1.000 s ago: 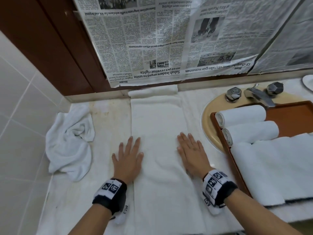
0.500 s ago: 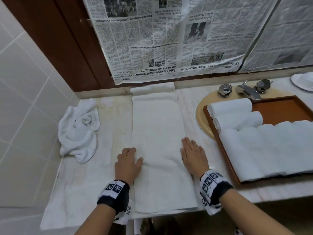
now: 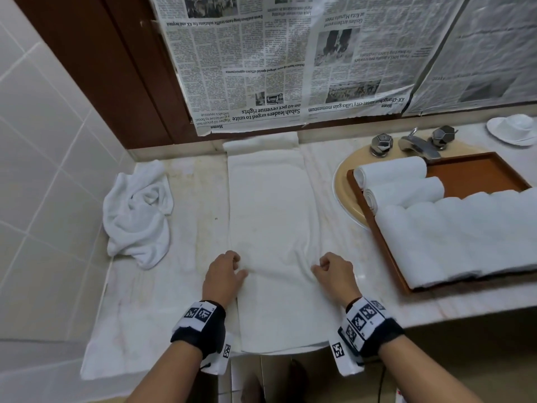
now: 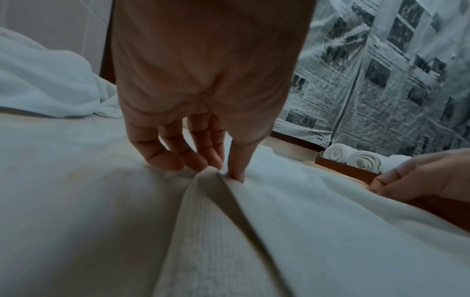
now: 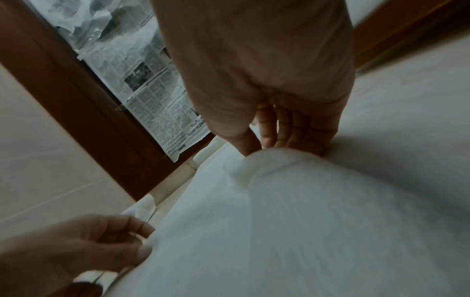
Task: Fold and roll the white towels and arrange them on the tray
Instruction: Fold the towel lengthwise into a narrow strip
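Note:
A long white towel (image 3: 270, 210), folded into a narrow strip, lies lengthwise on the counter in front of me. My left hand (image 3: 225, 271) pinches its left edge (image 4: 211, 174) between thumb and curled fingers. My right hand (image 3: 331, 271) pinches the right edge (image 5: 264, 158) the same way, lifting a small ridge of cloth. To the right a brown tray (image 3: 476, 173) holds two rolled white towels (image 3: 392, 170) and a flat folded towel (image 3: 465, 237) draped over its front. A crumpled white towel (image 3: 136, 216) lies at the left by the tiled wall.
A tap with two handles (image 3: 415, 142) stands behind the tray over a beige basin rim (image 3: 343, 181). A white dish (image 3: 511, 129) sits at the far right. Newspaper (image 3: 290, 62) covers the mirror behind. Another white cloth (image 3: 145, 315) covers the counter under the towel.
Both hands slid back toward me along the towel. Their flat fingers have curled, and each now pinches a side edge of the strip.

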`<state>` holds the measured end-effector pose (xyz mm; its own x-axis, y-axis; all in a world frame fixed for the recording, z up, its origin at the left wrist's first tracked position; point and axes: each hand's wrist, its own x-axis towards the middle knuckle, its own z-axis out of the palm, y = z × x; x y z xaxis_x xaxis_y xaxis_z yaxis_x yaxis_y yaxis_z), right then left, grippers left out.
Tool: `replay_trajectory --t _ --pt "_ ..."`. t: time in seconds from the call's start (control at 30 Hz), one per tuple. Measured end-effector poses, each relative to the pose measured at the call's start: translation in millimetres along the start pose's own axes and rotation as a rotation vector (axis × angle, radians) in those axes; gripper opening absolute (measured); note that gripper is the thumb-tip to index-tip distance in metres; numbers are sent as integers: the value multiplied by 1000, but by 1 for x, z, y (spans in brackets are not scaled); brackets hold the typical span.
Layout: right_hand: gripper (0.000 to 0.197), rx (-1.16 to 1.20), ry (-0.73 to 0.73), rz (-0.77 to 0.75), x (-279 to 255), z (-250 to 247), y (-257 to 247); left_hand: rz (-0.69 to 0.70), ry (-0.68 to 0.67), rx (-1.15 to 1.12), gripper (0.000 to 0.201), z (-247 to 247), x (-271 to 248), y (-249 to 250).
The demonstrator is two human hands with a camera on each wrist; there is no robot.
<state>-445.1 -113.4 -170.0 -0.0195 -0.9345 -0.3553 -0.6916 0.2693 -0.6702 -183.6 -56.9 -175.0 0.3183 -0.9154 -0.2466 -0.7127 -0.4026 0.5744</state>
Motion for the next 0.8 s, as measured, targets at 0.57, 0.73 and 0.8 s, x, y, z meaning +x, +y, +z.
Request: replay_trajectory --t 0.57,0.73,0.8 --pt "9 -204 -7 -342 -41 2 -26 -218 -76 99 28 0 -5 21" --pt "39 -398 -241 -463 -93 66 -40 -231 -76 -95 9 0 -1 17" --pt "49 -533 -206 -479 -102 86 -43 -224 -78 -181 7 -2 0 16"
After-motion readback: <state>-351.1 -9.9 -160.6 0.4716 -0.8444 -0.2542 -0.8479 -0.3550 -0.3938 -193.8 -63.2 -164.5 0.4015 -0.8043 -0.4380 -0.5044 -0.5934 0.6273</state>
